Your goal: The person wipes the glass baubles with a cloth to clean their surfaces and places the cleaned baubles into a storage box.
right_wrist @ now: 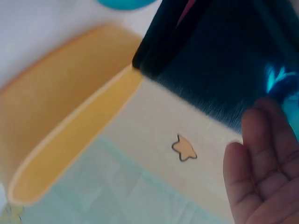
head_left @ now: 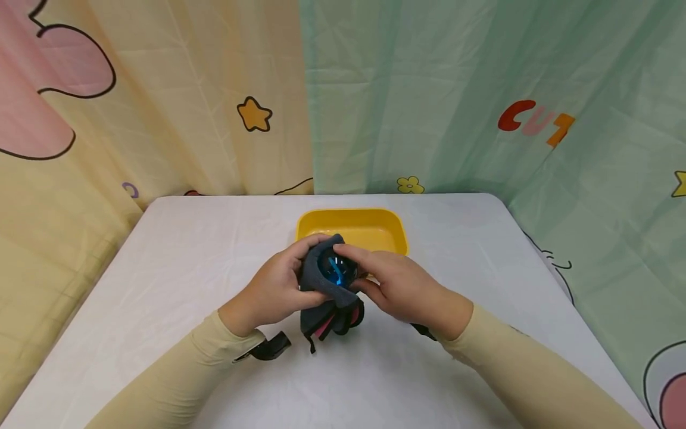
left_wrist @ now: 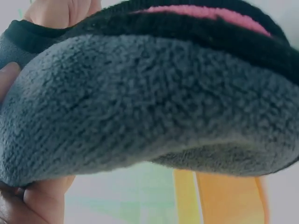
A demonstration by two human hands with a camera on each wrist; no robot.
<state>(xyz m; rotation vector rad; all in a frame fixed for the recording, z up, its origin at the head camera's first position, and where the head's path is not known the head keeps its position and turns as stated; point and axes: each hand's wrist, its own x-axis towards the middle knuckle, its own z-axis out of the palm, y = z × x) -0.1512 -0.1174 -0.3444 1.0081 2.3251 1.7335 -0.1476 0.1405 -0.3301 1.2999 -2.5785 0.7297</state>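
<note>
A grey fleece pouch-like piece (head_left: 313, 280) with a rounded opening is held up over the table. My left hand (head_left: 270, 289) grips its left side, the thumb lying across the front. At the opening sits a dark glossy round object (head_left: 337, 268) with bright blue reflections; its exact kind cannot be told. My right hand (head_left: 404, 283) holds this object from the right, index finger above and thumb below. Black-edged folds with pink (head_left: 324, 328) hang beneath. The grey fleece (left_wrist: 149, 102) fills much of the left wrist view.
Just behind the hands stands a yellow tray (head_left: 351, 215) on a white-covered table (head_left: 161, 268). Patterned curtains (head_left: 375, 89) enclose the back and sides. A black wrist strap (head_left: 272, 347) juts from the left sleeve. Part of a turquoise thing (right_wrist: 126, 3) shows in the right wrist view.
</note>
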